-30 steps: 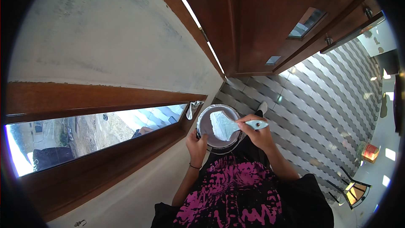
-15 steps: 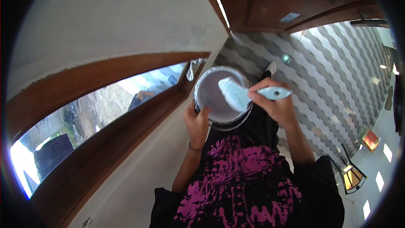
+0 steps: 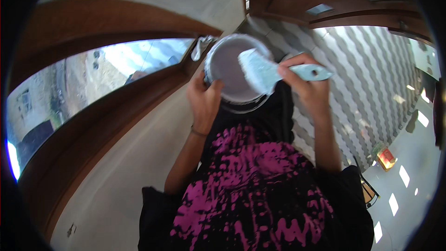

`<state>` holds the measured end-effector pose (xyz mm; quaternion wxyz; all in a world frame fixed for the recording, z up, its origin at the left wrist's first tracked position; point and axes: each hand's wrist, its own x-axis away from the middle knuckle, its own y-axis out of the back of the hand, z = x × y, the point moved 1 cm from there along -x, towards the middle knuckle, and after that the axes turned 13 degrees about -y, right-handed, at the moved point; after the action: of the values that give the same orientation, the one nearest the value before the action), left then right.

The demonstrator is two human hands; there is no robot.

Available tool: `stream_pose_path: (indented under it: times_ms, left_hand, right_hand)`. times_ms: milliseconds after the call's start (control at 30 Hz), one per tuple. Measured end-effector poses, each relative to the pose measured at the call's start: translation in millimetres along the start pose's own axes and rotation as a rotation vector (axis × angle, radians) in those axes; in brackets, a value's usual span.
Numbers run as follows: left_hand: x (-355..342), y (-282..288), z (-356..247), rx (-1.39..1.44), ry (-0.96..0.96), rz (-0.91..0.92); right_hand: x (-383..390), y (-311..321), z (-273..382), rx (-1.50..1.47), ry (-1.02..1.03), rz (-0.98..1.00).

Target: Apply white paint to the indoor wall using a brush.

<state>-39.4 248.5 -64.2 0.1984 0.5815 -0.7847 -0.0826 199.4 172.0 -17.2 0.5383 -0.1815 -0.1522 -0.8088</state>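
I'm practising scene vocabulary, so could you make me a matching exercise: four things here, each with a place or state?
1. pale-blue-handled flat paintbrush
2. round white-rimmed bucket
3. brown wooden window frame
4. black fabric shirt

A. on the person's left side
B. blotched with pink
C. in the right hand
D. held at its edge by the left hand

Pairs: 1-C, 2-D, 3-A, 4-B

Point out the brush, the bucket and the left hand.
Brush (image 3: pixel 268 74): head view, pale blue part behind its white tip.
Bucket (image 3: pixel 216 46): head view, upper-left rim.
Left hand (image 3: pixel 205 98): head view, middle of the hand.
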Motion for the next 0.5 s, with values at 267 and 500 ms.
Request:
stream_pose_path:
  times_ms: [267,500]
  left_hand:
    - [9,7,-8,0.124,0.025,-0.048]
    - [8,-8,9,0.070,-0.002,-0.051]
  right_hand:
    - [11,-10,-18,-0.021,0.067,0.043]
    - [7,-15,-40,-0.113,0.107,0.049]
